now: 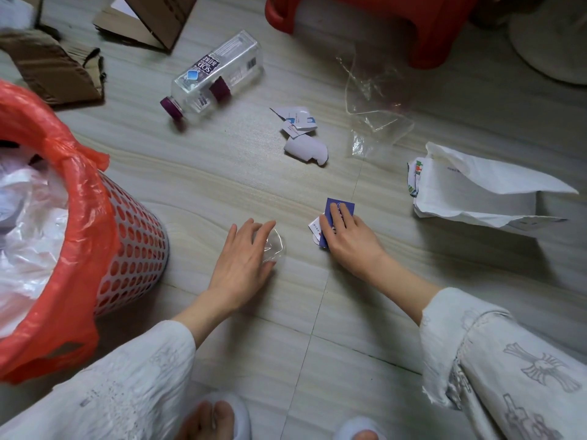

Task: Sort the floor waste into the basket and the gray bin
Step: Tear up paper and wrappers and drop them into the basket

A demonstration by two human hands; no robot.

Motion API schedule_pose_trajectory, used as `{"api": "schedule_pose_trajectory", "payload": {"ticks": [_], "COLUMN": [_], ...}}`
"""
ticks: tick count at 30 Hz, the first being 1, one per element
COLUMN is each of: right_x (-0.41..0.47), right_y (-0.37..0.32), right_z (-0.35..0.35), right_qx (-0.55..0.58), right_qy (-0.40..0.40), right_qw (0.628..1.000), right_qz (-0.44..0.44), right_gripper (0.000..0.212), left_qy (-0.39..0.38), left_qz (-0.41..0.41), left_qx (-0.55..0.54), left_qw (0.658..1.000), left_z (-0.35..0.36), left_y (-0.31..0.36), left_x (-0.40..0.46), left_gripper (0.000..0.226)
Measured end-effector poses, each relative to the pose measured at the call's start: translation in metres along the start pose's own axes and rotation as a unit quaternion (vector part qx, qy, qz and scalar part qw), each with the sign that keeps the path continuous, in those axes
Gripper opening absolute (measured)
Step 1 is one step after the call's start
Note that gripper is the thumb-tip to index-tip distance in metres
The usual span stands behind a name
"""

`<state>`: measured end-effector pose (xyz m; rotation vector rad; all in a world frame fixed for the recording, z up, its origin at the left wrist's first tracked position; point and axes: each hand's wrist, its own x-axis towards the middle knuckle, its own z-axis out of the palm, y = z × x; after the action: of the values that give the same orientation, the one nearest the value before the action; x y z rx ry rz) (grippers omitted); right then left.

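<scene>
The perforated basket [133, 249], lined with a red bag, stands at the left and holds crumpled clear and white plastic. My left hand [241, 262] lies on the floor just right of it, fingers and thumb curled round a small clear plastic piece [275, 244]. My right hand [346, 236] presses straight fingers flat on a blue card [344, 207] with white paper scraps [315, 228] under it. Farther off lie two clear bottles [219, 73] with purple caps, torn white paper pieces [301, 134] and a clear plastic film [374, 103].
A white paper bag [476, 192] lies at the right. Cardboard pieces [54, 68] sit at the back left, a red plastic stool [374, 23] at the back. My knees in pale trousers and my slippered feet [222, 420] fill the bottom edge.
</scene>
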<state>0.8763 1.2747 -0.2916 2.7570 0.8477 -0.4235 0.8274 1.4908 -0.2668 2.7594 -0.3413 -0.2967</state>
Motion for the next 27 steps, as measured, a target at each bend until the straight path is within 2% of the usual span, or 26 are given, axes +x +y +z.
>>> {"api": "schedule_pose_trajectory", "payload": {"ticks": [6,11,13,15,18,21,24,27], "right_x": [-0.003,-0.001,-0.001,-0.001,-0.003,-0.002,-0.008,-0.017], "right_y": [-0.003,-0.001,-0.001,0.001,0.004,0.008,0.008,0.005], "right_z": [0.002,-0.004,-0.011,-0.014,-0.023,-0.037,-0.054,-0.078], "right_qx": [-0.02,-0.028,-0.032,-0.032,-0.014,0.023,0.113,0.218], "right_qy": [-0.005,0.008,0.014,0.038,0.094,0.144,0.135,0.133], "right_qw": [1.0,1.0,0.999,0.999,0.995,0.988,0.977,0.954], "right_qz": [0.002,-0.003,-0.002,-0.005,0.012,0.053,0.118,0.159], "right_gripper": [0.046,0.043,0.034,0.027,0.032,0.015,0.028,0.029], "left_qy": [0.002,-0.009,-0.007,-0.003,-0.007,-0.005,0.01,0.035], "left_qz": [0.015,0.006,0.006,0.008,-0.003,-0.011,-0.015,-0.009], "left_qx": [-0.008,-0.012,-0.011,-0.014,-0.024,-0.028,-0.039,-0.061], "left_qw": [1.0,1.0,1.0,1.0,1.0,1.0,0.999,0.997], "left_z": [0.001,0.0,0.0,0.001,0.0,-0.003,-0.015,-0.032], "left_y": [0.001,-0.001,-0.001,-0.002,-0.001,0.001,0.007,0.014], "left_x": [-0.004,-0.004,-0.003,-0.003,-0.004,-0.002,-0.001,0.001], "left_gripper": [0.078,0.07,0.069,0.07,0.067,0.065,0.064,0.065]}}
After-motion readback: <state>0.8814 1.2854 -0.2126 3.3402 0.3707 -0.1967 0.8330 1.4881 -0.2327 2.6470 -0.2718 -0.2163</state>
